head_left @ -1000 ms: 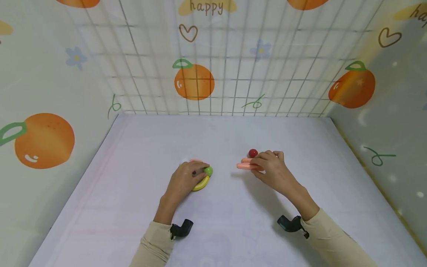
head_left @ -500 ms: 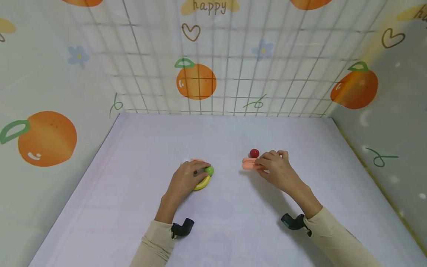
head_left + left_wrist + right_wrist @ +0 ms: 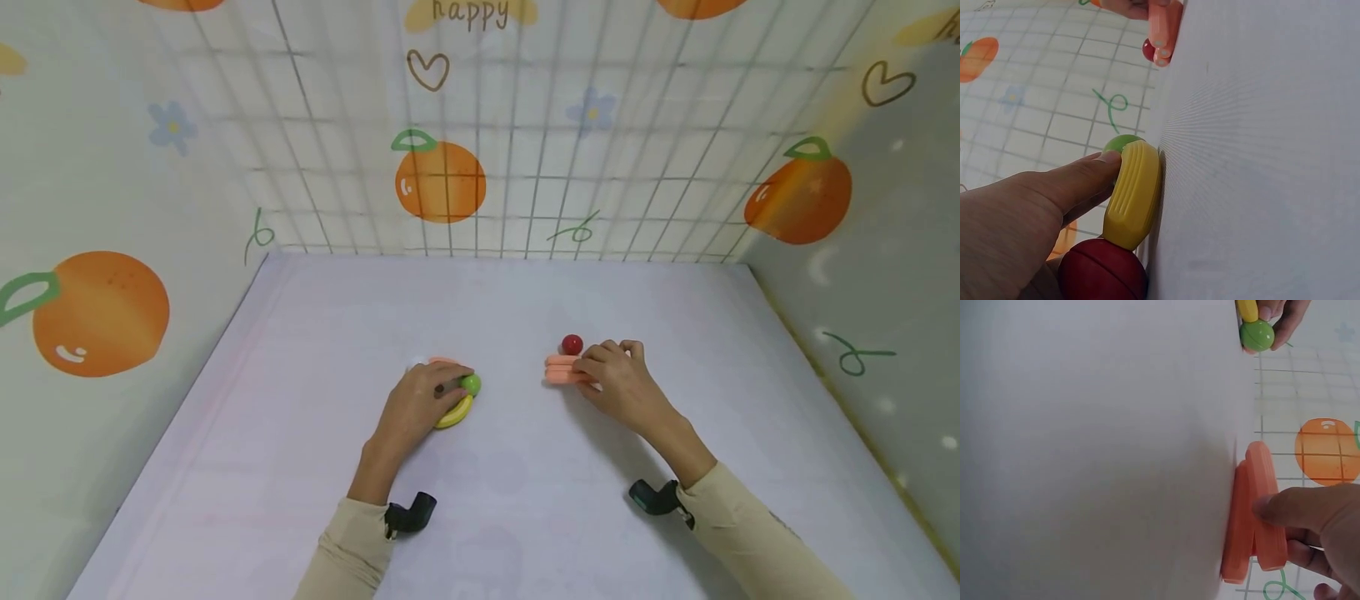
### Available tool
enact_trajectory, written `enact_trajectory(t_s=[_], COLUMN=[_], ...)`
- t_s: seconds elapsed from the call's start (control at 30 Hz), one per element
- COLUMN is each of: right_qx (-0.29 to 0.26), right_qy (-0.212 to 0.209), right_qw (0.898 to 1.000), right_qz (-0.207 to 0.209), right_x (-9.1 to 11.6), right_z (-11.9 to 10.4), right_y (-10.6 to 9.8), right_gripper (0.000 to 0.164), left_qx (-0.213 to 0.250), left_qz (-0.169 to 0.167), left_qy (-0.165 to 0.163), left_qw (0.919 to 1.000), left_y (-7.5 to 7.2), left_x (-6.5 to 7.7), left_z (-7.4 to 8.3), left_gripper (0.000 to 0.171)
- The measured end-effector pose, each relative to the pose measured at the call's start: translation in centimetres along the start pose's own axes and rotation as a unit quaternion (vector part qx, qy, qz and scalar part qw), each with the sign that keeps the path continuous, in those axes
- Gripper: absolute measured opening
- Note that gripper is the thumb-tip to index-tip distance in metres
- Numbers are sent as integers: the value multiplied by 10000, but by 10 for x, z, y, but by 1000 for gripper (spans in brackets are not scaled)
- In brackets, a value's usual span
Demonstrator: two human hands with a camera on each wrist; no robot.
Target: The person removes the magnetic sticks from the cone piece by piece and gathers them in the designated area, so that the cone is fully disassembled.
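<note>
My left hand [image 3: 412, 400] pinches a green ball [image 3: 471, 384] between thumb and fingers at the table's middle. Against it lies a yellow toy banana [image 3: 1134, 194], its other end touching a grooved red ball [image 3: 1102, 272] below my left hand. To the right, my right hand [image 3: 618, 379] grips a salmon-pink sausage-shaped stick [image 3: 1265, 506], thumb on its side. That stick lies against another pink stick [image 3: 1239, 531] on the table. Three stick ends show in the left wrist view. My right fingers hide their far ends in the head view.
A small red ball [image 3: 572, 344] sits just behind the pink sticks. Behind my left hand a pink piece [image 3: 444, 360] and a whitish piece [image 3: 415, 362] peek out, mostly hidden. A wire grid [image 3: 517, 175] behind printed cloth bounds the table's back.
My right hand has shifted the upper pink stick slightly right, so its end lines up with the others, then lowered it a little toward the near side. The left hand stays on the green ball.
</note>
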State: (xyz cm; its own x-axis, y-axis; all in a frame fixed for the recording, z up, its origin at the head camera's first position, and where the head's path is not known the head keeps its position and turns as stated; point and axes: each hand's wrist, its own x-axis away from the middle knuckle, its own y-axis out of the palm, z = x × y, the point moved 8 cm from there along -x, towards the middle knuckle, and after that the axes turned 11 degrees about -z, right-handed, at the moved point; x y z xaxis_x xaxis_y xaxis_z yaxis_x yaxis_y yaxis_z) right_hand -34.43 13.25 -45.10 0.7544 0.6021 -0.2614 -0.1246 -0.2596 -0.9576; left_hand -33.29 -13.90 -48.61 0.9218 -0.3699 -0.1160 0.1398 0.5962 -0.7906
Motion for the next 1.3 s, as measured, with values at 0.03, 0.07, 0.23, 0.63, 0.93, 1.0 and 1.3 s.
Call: enact_trajectory(t_s=[0.03,0.07,0.23,0.63,0.93,1.0,1.3], right_qx=[13,27,55,100,150,159,-592], right_qy=[3,11,92,147,135,66,-396], right_qw=[10000,10000,9999,9998,9998,9998,9962], right_qz=[-5,-22,-111,-77,-15,101,510], right_x=[-1,-1,-2,-1,-2,-1,-5], right_z=[0,0,1,4,6,3,-32], right_y=[0,1,3,7,8,5,-7], right_gripper=[26,25,26,22,23,25,24], left_qx=[2,6,4,-45,-56,-131,-786], left_qz=[9,7,-83,16,79,55,166], left_qy=[11,14,-72,17,133,221,620], left_qw=[10000,10000,9999,10000,9999,9997,9948], left_y=[0,-1,0,-4,-6,-5,-2], left_x=[0,-1,-1,1,1,0,1], left_z=[0,0,-1,0,4,6,14], left_gripper=[30,30,30,30,30,30,37])
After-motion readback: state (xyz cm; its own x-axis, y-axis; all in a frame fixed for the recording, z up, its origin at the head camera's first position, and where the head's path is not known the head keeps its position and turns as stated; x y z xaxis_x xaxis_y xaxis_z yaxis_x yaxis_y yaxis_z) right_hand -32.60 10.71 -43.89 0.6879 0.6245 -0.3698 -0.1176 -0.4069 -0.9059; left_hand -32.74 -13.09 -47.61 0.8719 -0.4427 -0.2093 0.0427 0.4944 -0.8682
